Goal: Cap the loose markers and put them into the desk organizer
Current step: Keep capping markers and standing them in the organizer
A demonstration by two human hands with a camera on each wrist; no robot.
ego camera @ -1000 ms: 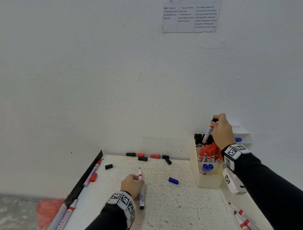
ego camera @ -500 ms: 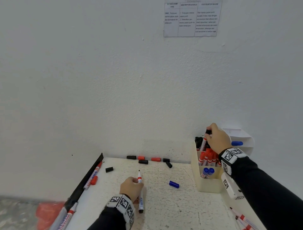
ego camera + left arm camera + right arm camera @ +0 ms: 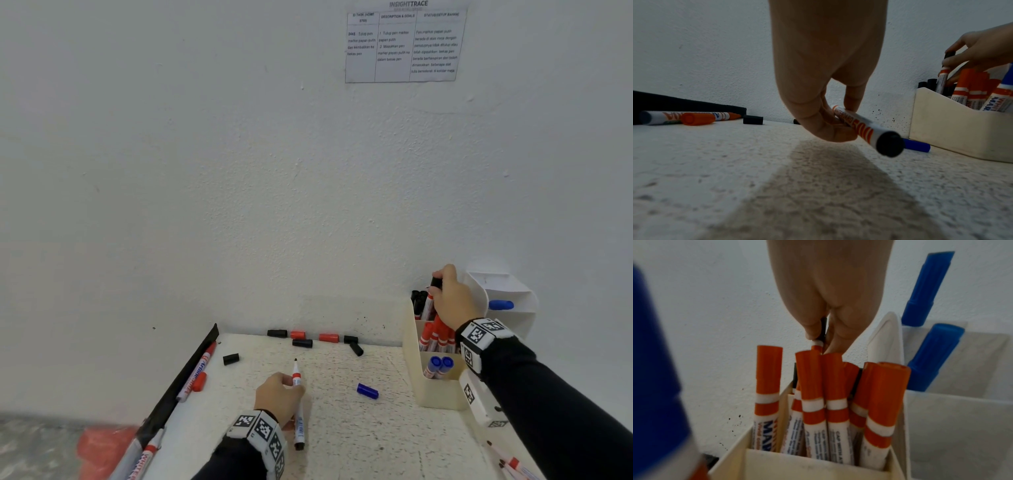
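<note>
Right hand (image 3: 454, 301) pinches black-capped marker (image 3: 432, 298), lowering it into desk organizer (image 3: 436, 394) at tabletop's right edge. Left hand (image 3: 279, 397) grips uncapped marker (image 3: 297, 404) mid-tabletop. Organizer well stocked; loose caps (image 3: 308, 337) along back edge, more markers unfinished.

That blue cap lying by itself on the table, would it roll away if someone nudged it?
Probably. The blue cap looks round and lies on its side, so a sideways nudge would likely roll it. The speckled tabletop looks rough, which may stop it soon. It seems small, hollow plastic, so likely light and stiff to pinch.
</note>
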